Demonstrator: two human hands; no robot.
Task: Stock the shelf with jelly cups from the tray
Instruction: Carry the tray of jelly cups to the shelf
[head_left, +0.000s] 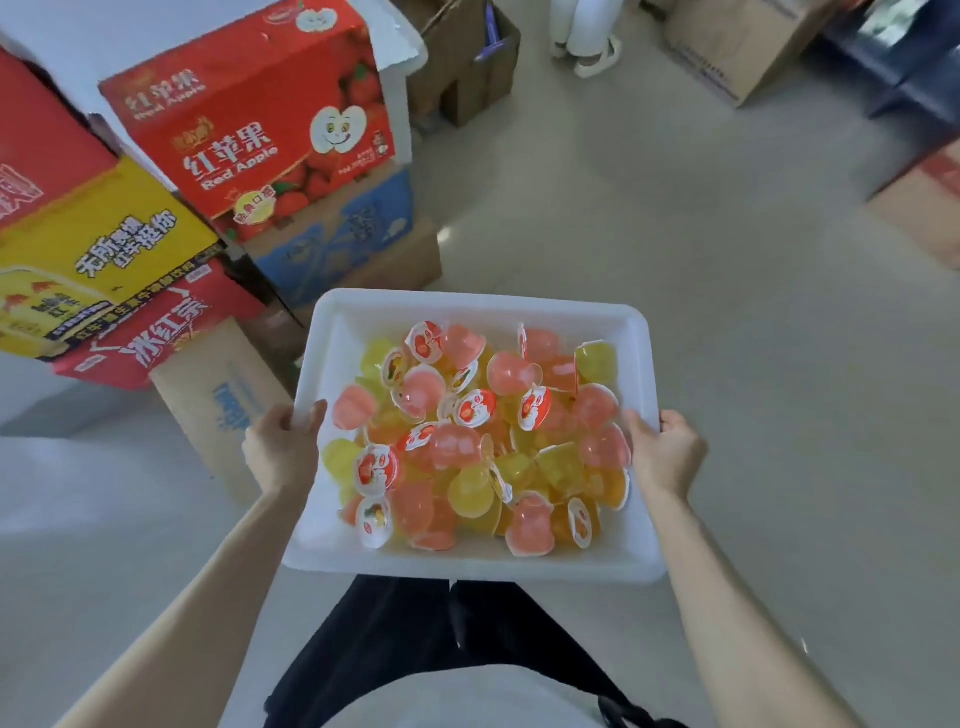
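Note:
A white rectangular tray (467, 304) is held level in front of my body, above the floor. It is heaped with several jelly cups (480, 441) in pink, yellow and orange, some lying on their sides with printed lids showing. My left hand (283, 444) grips the tray's left rim, thumb inside the edge. On the opposite rim, my right hand (665, 452) holds on in the same way. No shelf is in view.
Stacked drink cartons stand at the left: a red apple box (249, 109), a yellow box (98, 249), a blue box (337, 234) and a brown carton (218, 400). Cardboard boxes (737, 47) sit at the far right. Another person's feet (587, 47) are at the top. Grey floor lies ahead.

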